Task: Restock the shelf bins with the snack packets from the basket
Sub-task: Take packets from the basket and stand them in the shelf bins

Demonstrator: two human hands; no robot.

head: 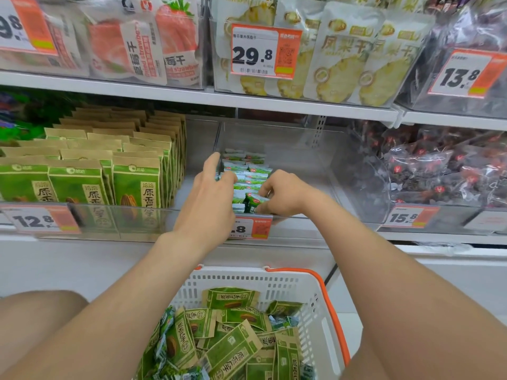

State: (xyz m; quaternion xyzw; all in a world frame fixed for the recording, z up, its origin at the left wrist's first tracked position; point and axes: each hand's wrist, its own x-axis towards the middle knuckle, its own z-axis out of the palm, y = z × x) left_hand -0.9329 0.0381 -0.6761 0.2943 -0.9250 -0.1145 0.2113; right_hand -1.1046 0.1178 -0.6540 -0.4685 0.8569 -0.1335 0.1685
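Nearest, a white basket (274, 281) with an orange handle sits low in view, heaped with green-and-kraft snack packets (233, 349) and a few smaller green ones. Both bare forearms reach over it to the shelf. The left hand (208, 204) is spread, its fingers mostly straight, the forefinger lying up along the left wall of a clear bin (301, 160) and the others resting against a stack of small green-and-white packets (247, 171); it grips nothing. Just beside it the right hand (285, 193) has its fingers curled and pinches one small green packet (253, 202) at the front of that stack, just inside the bin's front lip. An orange price tag (252, 229) hangs below, partly hidden by the left hand. To the left stand rows of upright kraft bags (109, 165); to the right lie dark wrapped sweets (439, 171). On the shelf above are strawberry bags (137, 48) and pineapple bags (343, 64).
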